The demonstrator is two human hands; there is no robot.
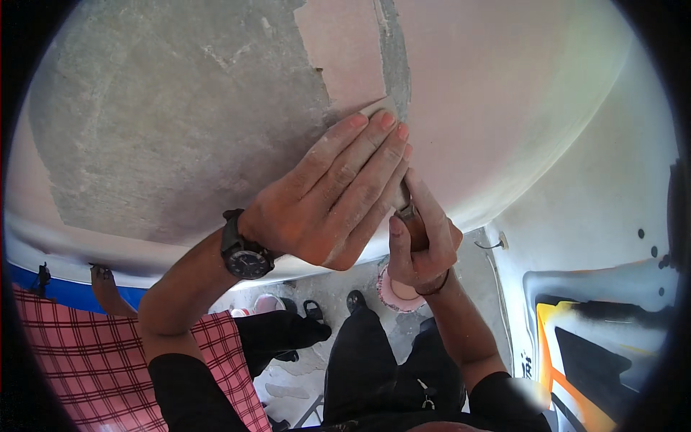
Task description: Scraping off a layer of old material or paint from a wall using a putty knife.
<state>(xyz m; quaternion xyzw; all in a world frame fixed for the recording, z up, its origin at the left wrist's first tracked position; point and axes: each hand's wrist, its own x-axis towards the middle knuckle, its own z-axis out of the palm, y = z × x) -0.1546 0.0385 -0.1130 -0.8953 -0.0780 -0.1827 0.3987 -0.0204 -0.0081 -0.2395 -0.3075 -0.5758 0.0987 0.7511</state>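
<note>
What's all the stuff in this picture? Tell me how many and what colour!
Curved panel: one, pink and grey, top
Flat-bladed tool: one, brown and pale, centre
Bucket: one, pink, floor below centre
Smaller tub: at least one, pinkish, left of bucket
Blue surface: one, blue, left edge
Side panel: one, white, right
Framed piece: one, orange-yellow and dark, lower right
Other person: one, red-checked clothes, lower left
Floor: one, grey, bottom
Watch: one, black, left wrist
Wristband: one, dark, right wrist
Wearer's trousers: one pair, black, bottom centre
Wearer's shoe: at least one, black, floor
Left hand: one, dusty, fingers flat over tool
Right hand: one, dusty, around tool's handle
</note>
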